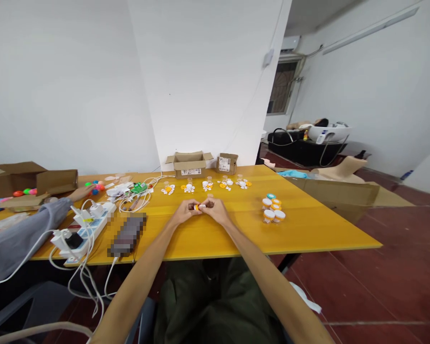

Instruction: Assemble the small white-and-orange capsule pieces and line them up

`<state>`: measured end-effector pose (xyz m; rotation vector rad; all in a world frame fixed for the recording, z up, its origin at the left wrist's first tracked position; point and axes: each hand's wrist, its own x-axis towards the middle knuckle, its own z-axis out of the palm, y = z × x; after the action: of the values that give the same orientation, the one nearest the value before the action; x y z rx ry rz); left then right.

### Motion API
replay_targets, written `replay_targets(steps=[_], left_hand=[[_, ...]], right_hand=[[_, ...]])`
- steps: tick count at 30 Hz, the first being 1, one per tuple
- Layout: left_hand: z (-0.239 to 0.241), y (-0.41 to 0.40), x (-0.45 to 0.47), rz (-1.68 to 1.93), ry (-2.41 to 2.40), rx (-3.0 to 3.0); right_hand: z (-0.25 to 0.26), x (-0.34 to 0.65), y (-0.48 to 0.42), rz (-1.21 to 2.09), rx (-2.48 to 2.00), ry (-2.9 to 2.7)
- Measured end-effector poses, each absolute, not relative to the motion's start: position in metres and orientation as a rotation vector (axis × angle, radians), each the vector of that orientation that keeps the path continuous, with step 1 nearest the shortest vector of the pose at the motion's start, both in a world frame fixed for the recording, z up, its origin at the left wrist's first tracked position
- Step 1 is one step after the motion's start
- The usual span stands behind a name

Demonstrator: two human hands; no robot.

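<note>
Both hands meet over the yellow table (200,239), closed on one small round orange-and-white part (199,207). My left hand (185,211) pinches its left side, and the fingers of my right hand (215,211) grip its right side. The part looks like a jar cap, though the fingers cover much of it. Beyond the hands runs a row of small heaps of white and orange pieces (208,185), with small clear cups (189,181) among them. To the right stands a cluster of several clear jars with white, orange and teal caps (268,216).
Two cardboard boxes (189,168) stand at the wall. On the left lie a phone (128,235), white power strips (93,229) with cables, and a green circuit board (139,187). A co-worker's sleeve (39,222) and hand reach in near coloured balls (96,186).
</note>
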<state>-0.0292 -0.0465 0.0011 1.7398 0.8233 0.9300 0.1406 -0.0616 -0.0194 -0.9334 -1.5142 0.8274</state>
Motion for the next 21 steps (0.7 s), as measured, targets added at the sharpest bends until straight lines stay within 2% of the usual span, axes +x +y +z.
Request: replay_targets(steps=[21], left_hand=[[-0.0044, -0.0374, -0.0335, 1.001, 0.94, 1.802]], right_hand=[[-0.0166, 0.1398, -0.0596, 0.808, -0.903, -1.332]])
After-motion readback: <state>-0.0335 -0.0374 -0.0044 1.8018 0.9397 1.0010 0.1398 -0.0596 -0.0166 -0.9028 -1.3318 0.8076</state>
